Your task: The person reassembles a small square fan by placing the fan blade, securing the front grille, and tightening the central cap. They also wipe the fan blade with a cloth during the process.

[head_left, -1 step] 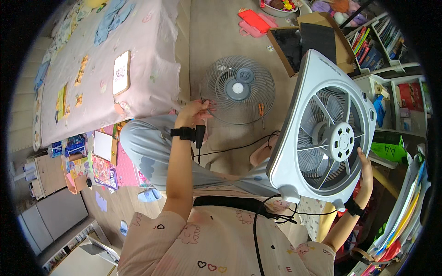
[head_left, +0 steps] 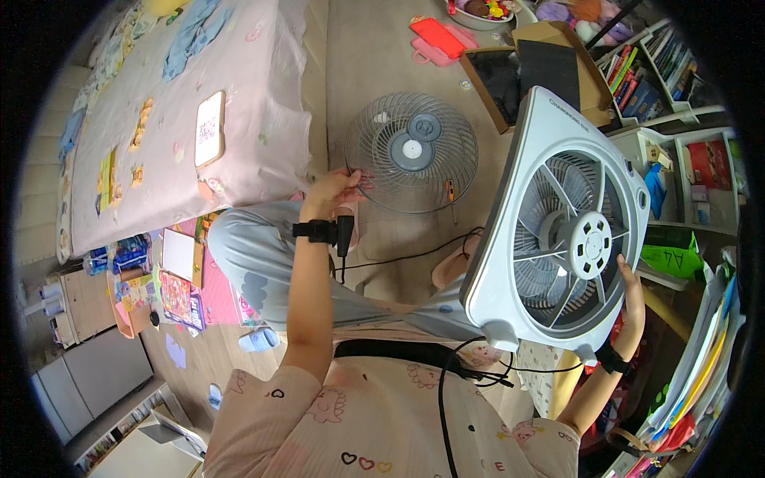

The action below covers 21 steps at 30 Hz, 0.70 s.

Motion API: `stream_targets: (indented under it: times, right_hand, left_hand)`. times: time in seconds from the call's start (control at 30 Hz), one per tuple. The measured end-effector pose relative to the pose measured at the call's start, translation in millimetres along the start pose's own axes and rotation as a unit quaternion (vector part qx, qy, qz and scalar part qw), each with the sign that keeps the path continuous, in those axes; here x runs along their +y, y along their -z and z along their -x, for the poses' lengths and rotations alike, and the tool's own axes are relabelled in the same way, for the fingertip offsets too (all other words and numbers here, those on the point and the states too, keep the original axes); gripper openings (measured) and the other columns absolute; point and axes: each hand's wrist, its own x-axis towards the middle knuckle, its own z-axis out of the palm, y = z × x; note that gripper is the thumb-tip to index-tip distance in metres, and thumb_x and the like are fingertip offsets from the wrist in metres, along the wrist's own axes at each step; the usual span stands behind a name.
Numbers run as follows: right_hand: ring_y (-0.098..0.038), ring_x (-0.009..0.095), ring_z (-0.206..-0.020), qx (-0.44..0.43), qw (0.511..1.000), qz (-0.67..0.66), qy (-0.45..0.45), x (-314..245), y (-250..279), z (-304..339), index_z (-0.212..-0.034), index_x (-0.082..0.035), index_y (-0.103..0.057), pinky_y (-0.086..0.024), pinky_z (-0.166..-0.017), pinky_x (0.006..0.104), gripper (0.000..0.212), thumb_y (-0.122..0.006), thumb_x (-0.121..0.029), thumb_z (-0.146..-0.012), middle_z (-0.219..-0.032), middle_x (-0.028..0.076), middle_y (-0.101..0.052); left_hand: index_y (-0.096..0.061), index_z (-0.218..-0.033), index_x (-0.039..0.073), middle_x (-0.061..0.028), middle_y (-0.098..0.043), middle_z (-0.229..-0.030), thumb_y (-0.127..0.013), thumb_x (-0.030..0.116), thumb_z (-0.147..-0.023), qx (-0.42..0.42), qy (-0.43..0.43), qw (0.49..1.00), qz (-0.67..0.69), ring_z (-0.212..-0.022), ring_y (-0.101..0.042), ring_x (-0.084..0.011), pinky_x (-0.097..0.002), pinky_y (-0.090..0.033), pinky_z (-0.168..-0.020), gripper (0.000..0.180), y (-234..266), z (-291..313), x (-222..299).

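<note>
My left hand (head_left: pixel 333 190) pinches the near left rim of a round, clear fan grille (head_left: pixel 412 151) with spiral ribs and a grey hub. Through its lower right part shows a screwdriver (head_left: pixel 451 191) with an orange and black handle, lying on the floor. A white and grey box fan (head_left: pixel 591 243) stands tilted to my right, its blades visible behind a spoked frame. My right hand (head_left: pixel 632 299) grips the fan's right side; some of its fingers are hidden behind the housing. A black cord (head_left: pixel 374 262) runs across the floor between my legs.
A bed (head_left: pixel 263 103) with a pink sheet and a phone (head_left: pixel 210 129) is at the left. Beyond the fan lies an open cardboard box (head_left: pixel 550 36) with dark sheets. Shelves (head_left: pixel 673 135) of books and folders line the right side. A slipper (head_left: pixel 259 339) lies at lower left.
The grille has shifted very slightly away from me, with my left hand still on its rim. The box fan and my right hand stay as they were.
</note>
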Motion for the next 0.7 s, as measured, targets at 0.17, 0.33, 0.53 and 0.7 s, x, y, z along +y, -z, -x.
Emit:
stream_targets:
  times: [0.17,0.33,0.53,0.7]
  right_hand:
    - [-0.057,0.022,-0.112,0.004,1.0,0.002,0.021,-8.5,-8.8,16.1,-0.136,0.008,-0.051,-0.042,-0.098,0.033,0.084,-0.07,-0.056,-0.085,-0.124,0.016,-0.062]
    - [-0.059,0.016,-0.088,-0.006,0.999,-0.047,0.021,-14.8,-10.5,22.1,-0.127,0.006,-0.057,-0.046,-0.081,0.0271,0.071,-0.071,-0.051,-0.087,-0.101,0.007,-0.065]
    - [-0.062,0.022,-0.099,0.02,0.999,-0.041,-0.001,-6.9,-7.4,25.5,-0.129,0.009,-0.055,-0.046,-0.09,0.0311,0.077,-0.073,-0.051,-0.084,-0.114,0.017,-0.065]
    - [-0.062,0.024,-0.101,0.027,0.997,-0.072,0.015,6.5,-4.7,35.3,-0.13,0.009,-0.055,-0.046,-0.092,0.0325,0.073,-0.073,-0.046,-0.085,-0.117,0.018,-0.065]
  left_hand:
    - [-0.061,-0.119,0.001,-0.0073,-0.067,-0.116,-0.06,0.02,-0.1,-0.008,-0.025,0.999,-0.023,-0.108,-0.066,-0.0212,-0.0349,-0.058,-0.085,0.027,-44.7,43.9,83.3]
    - [-0.059,-0.117,-0.001,-0.0095,-0.067,-0.114,-0.059,0.018,-0.101,-0.018,-0.085,0.996,-0.012,-0.101,-0.069,-0.0226,-0.0328,-0.064,-0.072,0.025,-65.8,87.7,128.8]
    - [-0.06,-0.12,0.001,-0.0091,-0.068,-0.116,-0.059,0.017,-0.1,-0.006,-0.107,0.994,-0.035,-0.101,-0.069,-0.0188,-0.0298,-0.064,-0.075,0.026,-69.6,117.5,158.7]
    - [-0.06,-0.12,0.0,-0.0096,-0.069,-0.114,-0.06,0.018,-0.1,0.023,-0.105,0.993,-0.051,-0.099,-0.07,-0.0179,-0.0282,-0.064,-0.074,0.028,-74.7,134.0,172.7]
